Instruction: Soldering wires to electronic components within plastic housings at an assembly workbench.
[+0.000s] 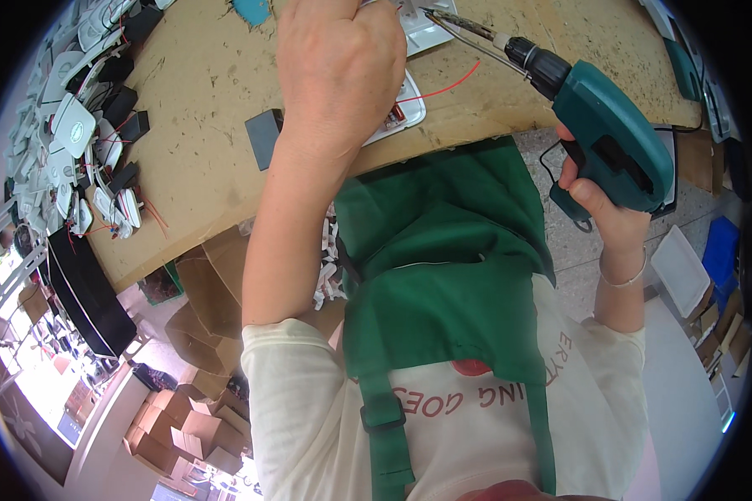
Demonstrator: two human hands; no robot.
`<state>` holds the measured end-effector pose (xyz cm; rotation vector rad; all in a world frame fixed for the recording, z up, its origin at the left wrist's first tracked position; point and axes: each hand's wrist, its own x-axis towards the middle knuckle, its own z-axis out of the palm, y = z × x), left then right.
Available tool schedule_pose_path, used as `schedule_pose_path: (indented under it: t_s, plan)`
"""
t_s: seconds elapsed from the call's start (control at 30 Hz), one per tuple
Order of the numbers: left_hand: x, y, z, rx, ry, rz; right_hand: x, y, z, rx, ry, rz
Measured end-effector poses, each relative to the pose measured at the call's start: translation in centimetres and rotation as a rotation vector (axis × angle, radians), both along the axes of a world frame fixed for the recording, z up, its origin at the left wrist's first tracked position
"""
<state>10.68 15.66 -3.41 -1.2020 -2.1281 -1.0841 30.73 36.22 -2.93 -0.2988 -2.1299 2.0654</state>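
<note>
Far left, heap of white casings [75,125]; black block [264,138] on brown table [196,108]. Left hand [341,67] curled over white casing [411,107], fingertips obscured, grasp indeterminable. Second casing [424,35] just above; red wire [444,89] extends rightward. Green soldering gun [614,125], handle enclosed by right hand [607,209].

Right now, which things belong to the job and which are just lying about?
Likely in the job:
- green soldering gun, in right hand
- white casing, red wire, near left hand

Apparently lying about:
- cardboard boxes
- blue bin
</note>
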Motion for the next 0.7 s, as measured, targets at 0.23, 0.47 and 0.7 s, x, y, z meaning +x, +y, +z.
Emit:
schedule_pose_path:
  t_s: [0.23,0.47,0.7]
  plan:
    - [0.8,-0.6,1.1,-0.196,0.033,0.124,-0.8,-0.1,0.1,0.098,-0.008,0.016]
    - [-0.2,1.1,-0.7,0.355,-0.061,-0.118,-1.1,0.3,0.4,0.143,0.0,0.033]
    - [0.5,-0.4,0.5,-0.269,0.134,0.128,-1.4,0.0,0.8,0.15,-0.035,0.0]
